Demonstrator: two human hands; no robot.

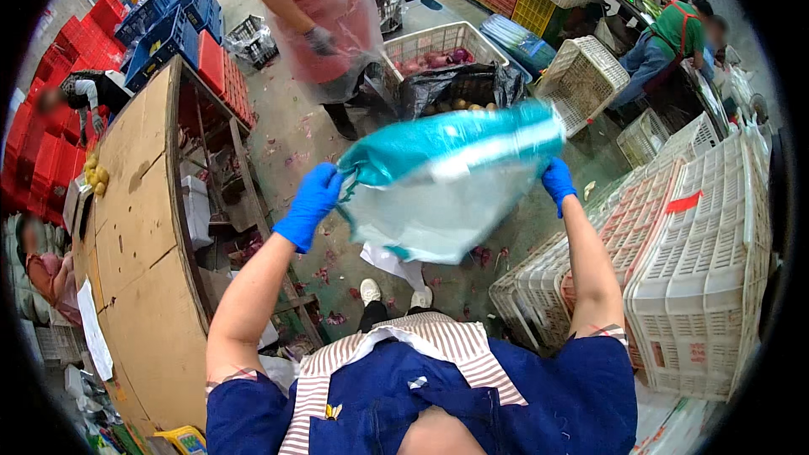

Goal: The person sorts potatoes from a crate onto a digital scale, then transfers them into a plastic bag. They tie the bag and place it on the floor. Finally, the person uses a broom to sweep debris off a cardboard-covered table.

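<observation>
A teal plastic sheet or sack [442,145] with a shiny pale side is spread in the air before me, blurred by motion. In a blue glove, my left hand [311,205] grips its gathered left edge. My right hand [559,186], gloved alike, holds the right edge, with its fingertips partly hidden. A white piece of sheeting [398,265] hangs below the sack, above my shoes. Beyond the sack stands a white crate of red onions [436,63], and nearer is a black-bag-lined crate holding round tan produce [464,105].
Stacked white plastic crates [695,265] rise close on my right. To the left is a cardboard-topped table [136,221] with yellow produce [96,175] at its edge. A co-worker in a red apron [322,12] stands ahead. Onion skins litter the floor [297,139].
</observation>
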